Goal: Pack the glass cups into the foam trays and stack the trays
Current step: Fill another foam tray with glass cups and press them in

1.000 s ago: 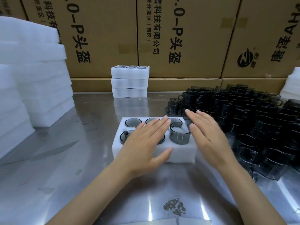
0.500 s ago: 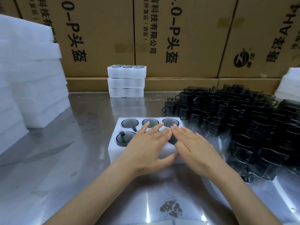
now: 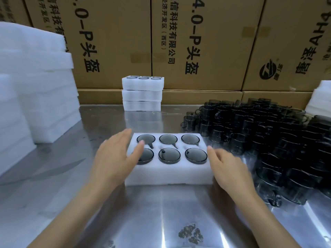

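Observation:
A white foam tray [image 3: 170, 174] lies on the steel table in front of me, and a dark glass cup [image 3: 169, 155] sits flush in each of its several holes. My left hand [image 3: 116, 158] is at the tray's left end, fingers straight and blurred, its thumb over the near-left cup. My right hand [image 3: 225, 167] is at the tray's right end with fingers loosely bent, holding nothing. A stack of three packed foam trays [image 3: 142, 93] stands at the back of the table. A dense crowd of loose dark glass cups [image 3: 268, 140] covers the table's right side.
Tall piles of white foam trays [image 3: 35, 86] rise on the left, and more foam [image 3: 320, 97] sits at the far right. Cardboard boxes [image 3: 197, 42] form a wall behind the table. A dark stain [image 3: 190, 233] marks the steel surface near me.
Both hands have come off the top of the tray and spread to its left and right ends. The near-right cup, raised a second ago, now sits flush.

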Tool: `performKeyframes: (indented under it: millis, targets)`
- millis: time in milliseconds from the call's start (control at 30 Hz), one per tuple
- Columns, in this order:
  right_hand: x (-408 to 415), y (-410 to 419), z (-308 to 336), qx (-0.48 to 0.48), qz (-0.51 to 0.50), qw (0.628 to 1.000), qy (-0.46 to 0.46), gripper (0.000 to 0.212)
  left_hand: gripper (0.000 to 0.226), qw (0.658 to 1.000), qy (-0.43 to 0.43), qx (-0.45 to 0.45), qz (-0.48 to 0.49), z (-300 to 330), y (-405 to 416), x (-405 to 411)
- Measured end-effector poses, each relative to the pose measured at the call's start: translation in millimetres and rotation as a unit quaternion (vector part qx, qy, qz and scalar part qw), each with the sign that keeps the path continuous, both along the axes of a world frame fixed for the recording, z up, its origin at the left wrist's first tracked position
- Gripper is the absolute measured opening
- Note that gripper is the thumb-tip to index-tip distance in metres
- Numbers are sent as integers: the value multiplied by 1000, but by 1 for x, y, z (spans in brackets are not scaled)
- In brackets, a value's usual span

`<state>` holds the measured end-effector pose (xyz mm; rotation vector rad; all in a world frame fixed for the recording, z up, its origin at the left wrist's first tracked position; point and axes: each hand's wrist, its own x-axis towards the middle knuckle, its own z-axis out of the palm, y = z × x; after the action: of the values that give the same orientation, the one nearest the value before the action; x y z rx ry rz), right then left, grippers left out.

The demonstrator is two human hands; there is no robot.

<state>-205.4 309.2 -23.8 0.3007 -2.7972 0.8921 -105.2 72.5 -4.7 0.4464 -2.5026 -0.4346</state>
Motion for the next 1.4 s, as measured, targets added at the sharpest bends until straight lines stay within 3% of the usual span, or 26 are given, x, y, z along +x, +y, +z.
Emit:
performKeyframes:
  millis: [100,167,267,367,467,533,633,733,933,1033,1233,1300,1400]
  targets:
    - [1,-4,-2,30,19,998,-48,61,78,983,-153,96,20,-11,-11,4]
    - [3,-6,-1,0,29,998,-52,63,75,966,-161,199,-36,-18,-9,8]
    - [5,-6,0,-59,40,996,-62,65,60,942,-85,311,-89,-22,-9,8]
    - [5,-10,-1,-186,62,974,-112,61,44,916,-7,385,-109,-22,-6,5]
    - [7,-20,0,-349,79,909,-213,43,21,892,65,432,-115,-22,-5,-1]
    - [4,-26,0,-439,96,847,-285,29,19,870,116,460,-131,-22,-5,-7]
    - [-6,-37,6,-520,118,769,-352,41,23,841,185,488,-145,-20,-10,-19]
    - [-22,-57,23,-545,122,748,-360,61,25,816,254,500,-139,-18,-24,-40]
    - [-85,-121,70,-570,112,754,-308,47,54,735,302,603,-72,-24,-54,-101]
    - [-128,-152,98,-589,106,745,-294,43,58,730,298,613,-46,-29,-78,-132]
    - [-210,-215,155,-676,102,668,-293,27,25,766,296,571,1,-38,-127,-192]
    - [-238,-238,168,-675,95,673,-288,31,27,774,294,561,8,-40,-142,-210]
    - [-276,-273,178,-658,73,700,-269,56,23,774,295,561,5,-44,-161,-231]
